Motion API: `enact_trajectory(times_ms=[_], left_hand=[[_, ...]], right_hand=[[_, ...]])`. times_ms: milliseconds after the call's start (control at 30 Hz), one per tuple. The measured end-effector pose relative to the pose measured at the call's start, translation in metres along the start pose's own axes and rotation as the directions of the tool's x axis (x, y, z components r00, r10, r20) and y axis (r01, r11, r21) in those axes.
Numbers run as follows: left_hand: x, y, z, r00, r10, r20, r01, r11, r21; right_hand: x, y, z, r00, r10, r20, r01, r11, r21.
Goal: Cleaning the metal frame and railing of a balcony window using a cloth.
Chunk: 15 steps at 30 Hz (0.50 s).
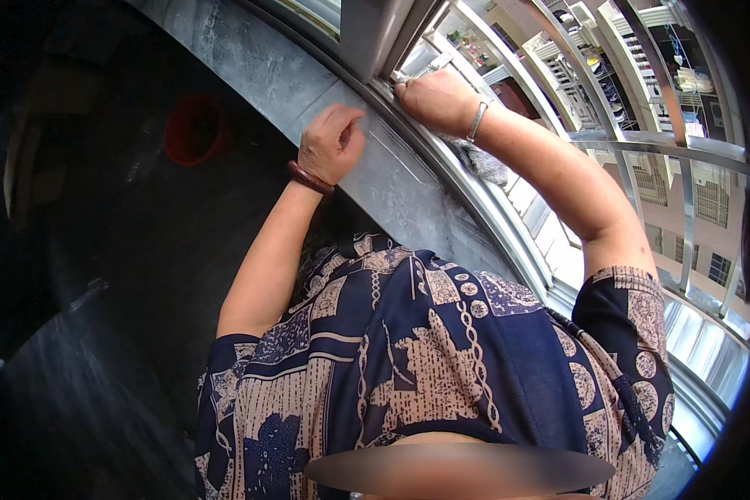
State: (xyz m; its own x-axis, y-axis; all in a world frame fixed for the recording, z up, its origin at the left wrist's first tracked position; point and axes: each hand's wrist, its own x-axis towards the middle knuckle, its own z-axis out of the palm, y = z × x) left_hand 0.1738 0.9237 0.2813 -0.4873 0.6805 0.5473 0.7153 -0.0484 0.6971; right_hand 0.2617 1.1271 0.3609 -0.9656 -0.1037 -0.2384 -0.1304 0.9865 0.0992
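My left hand [332, 140], with a dark red bangle [310, 178] at its wrist, is above the grey marble-look window sill [381, 169]. Its fingers are curled in, and no object shows in them. Through the window opening reaches my right hand [439, 103], wearing a silver bangle [478, 120]. Its bent fingers are at the lower corner of the window frame [384, 47], near the sliding track [434, 147]. Whether they hold something small is hidden. Below the right wrist, a crumpled grey translucent thing [484, 164] lies outside the track.
Metal security bars [628, 142] curve around outside the window. Past them stands a building [712, 156] with balconies and hanging things. On the dark floor to the left stands a red bucket or bin [194, 131]. The sill edge runs diagonally in front of my body.
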Motion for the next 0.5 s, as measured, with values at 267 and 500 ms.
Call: enact_trajectory(times_ms=[267,500], left_hand=[[0.003,0.000,0.007,0.998,-0.057,-0.012,0.057,0.998,0.002],[0.009,0.011,0.003,0.998,-0.065,0.021,0.065,0.997,-0.028]], right_hand=[[0.000,0.010,0.008,0.998,-0.064,0.012,0.065,0.997,-0.032],[-0.012,0.019,0.023,0.997,0.055,-0.046,-0.049,0.992,0.116]])
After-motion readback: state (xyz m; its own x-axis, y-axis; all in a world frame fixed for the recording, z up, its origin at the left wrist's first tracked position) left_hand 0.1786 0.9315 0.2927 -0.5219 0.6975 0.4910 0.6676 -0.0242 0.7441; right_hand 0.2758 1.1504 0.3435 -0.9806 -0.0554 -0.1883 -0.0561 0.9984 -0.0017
